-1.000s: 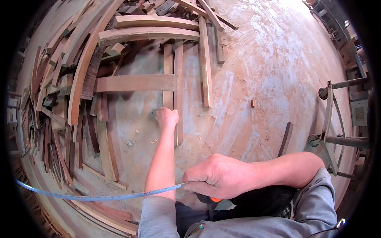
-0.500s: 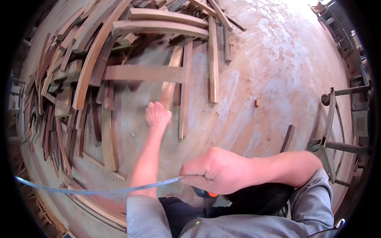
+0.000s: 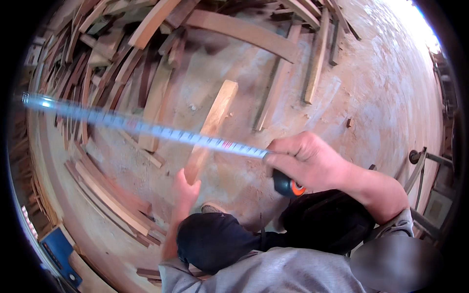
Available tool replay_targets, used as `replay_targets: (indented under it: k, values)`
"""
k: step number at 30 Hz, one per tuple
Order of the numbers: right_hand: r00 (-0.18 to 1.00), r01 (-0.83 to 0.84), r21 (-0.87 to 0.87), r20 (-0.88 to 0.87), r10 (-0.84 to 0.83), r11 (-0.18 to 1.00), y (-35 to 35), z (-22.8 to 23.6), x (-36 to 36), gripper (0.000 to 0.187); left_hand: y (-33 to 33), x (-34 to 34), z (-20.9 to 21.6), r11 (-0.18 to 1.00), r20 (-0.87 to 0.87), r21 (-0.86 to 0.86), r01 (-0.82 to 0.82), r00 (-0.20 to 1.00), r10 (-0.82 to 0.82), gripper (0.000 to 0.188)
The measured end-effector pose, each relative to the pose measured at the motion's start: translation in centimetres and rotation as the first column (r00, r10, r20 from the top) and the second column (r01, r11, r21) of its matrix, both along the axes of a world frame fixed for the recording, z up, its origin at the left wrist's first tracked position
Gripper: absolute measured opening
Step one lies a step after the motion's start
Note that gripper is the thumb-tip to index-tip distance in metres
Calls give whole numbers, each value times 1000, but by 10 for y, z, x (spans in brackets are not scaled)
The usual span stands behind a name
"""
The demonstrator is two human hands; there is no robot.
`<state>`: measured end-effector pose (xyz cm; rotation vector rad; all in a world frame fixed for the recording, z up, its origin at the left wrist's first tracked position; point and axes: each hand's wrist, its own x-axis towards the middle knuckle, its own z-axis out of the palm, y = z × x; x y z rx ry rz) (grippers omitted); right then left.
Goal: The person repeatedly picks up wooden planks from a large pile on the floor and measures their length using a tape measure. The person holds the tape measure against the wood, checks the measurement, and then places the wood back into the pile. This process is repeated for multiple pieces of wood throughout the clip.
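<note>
My left hand (image 3: pixel 185 191) is closed around the near end of a short, pale wooden board (image 3: pixel 222 105), which slants up and away from it. My right hand (image 3: pixel 310 161) grips a tape measure (image 3: pixel 282 183) with a dark case and an orange ring. Its pale blade (image 3: pixel 171 133) sticks out to the left between thumb and fingers, crossing in front of the board in the view; whether it touches the wood I cannot tell. The blade's far part is blurred. Some of the left fingers are hidden behind the board's end.
A heap of loose timber (image 3: pixel 105 49) covers the far left. A crosswise board (image 3: pixel 244 33) meets two long strips at the top. More strips (image 3: pixel 110 198) lie at the lower left, near a blue object (image 3: pixel 61 254). A wheeled metal frame (image 3: pixel 421 171) stands at right.
My left hand has drawn the board out from under the crosswise piece, toward me. My right hand has risen with the tape measure, and the blade now slopes up to the left. The view has shifted.
</note>
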<state>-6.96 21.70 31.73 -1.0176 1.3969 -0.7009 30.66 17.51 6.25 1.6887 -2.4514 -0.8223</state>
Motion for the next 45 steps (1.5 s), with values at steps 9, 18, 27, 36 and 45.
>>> replay_targets:
  k: [9, 18, 27, 36, 45]
  values:
    - [980, 145, 40, -142, -138, 989, -27, 0, 20, 24, 72, 82, 71, 251, -264, 961, 119, 113, 958, 73]
    - [979, 178, -13, -93, -179, 984, -36, -12, 49, 25, 65, 110, 72, 481, -144, 684, 548, -546, 826, 70]
    - [976, 217, -60, -22, -219, 974, -26, -25, 54, 26, 28, 226, 75, 512, -648, 705, -491, -152, 747, 30]
    - [936, 239, 139, -295, -190, 961, -17, 22, 48, 25, -73, 297, 64, 666, 458, -519, -536, 484, 746, 69]
    - [969, -222, -489, -203, 137, 844, 3, -1, 74, 12, -147, -56, 57, 994, -14, 94, 49, 999, -48, 62]
